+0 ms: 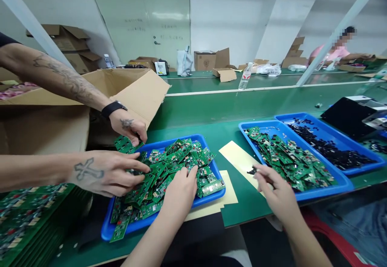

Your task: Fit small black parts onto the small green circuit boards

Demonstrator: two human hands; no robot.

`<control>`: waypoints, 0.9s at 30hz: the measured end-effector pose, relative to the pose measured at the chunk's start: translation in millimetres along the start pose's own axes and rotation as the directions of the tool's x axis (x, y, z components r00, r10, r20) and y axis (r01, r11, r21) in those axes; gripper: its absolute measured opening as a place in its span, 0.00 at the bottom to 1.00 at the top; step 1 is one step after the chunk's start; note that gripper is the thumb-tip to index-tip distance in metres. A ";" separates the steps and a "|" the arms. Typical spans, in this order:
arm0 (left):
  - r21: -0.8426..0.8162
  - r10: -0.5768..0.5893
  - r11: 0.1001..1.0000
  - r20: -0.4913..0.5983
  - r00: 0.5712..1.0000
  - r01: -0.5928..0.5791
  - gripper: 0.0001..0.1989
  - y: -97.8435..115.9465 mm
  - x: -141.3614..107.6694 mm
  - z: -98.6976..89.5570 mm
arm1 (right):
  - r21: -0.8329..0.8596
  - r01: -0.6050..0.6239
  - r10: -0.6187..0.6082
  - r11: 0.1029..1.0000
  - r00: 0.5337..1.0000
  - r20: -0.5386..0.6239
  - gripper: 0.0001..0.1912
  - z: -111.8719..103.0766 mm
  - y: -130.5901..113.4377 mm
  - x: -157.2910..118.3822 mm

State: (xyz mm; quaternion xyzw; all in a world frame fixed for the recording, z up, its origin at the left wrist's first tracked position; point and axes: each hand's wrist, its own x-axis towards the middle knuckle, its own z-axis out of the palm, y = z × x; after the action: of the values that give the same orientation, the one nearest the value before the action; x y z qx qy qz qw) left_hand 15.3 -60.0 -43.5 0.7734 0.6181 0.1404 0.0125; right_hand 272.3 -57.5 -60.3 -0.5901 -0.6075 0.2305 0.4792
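My left hand (179,190) reaches into the near blue tray (106,230), its fingers closed on a green circuit board among a heap of circuit boards (160,174). Part of that board is hidden by the fingers. My right hand (279,196) is raised over the table between two trays, pinching a small black plastic part (252,170) between thumb and fingers. Under it lies a pale yellow paper sheet (234,154). At the left, another person's two tattooed hands touch boards in the same tray; one wrist wears a black band (114,108).
A second blue tray (341,186) holds circuit boards, and a third blue tray (370,163) holds small black parts. Stacked board panels (33,218) stand front left, below open cardboard boxes (142,93). A bottle (245,76) stands on the ledge behind. Someone in pink sits far right.
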 end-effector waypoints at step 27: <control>-0.539 -0.053 0.837 -0.250 0.967 -0.093 0.08 1.4 -52.2 -32.3 | 0.623 -0.209 0.069 0.754 0.968 0.242 0.19 65.5 -69.5 -52.4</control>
State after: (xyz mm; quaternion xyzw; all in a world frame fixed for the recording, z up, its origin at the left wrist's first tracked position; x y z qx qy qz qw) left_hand -1.2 -115.4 -22.7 0.7196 0.5404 0.4089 0.1514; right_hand 173.7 -101.7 -46.3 -0.4066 -0.4915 0.5192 0.5688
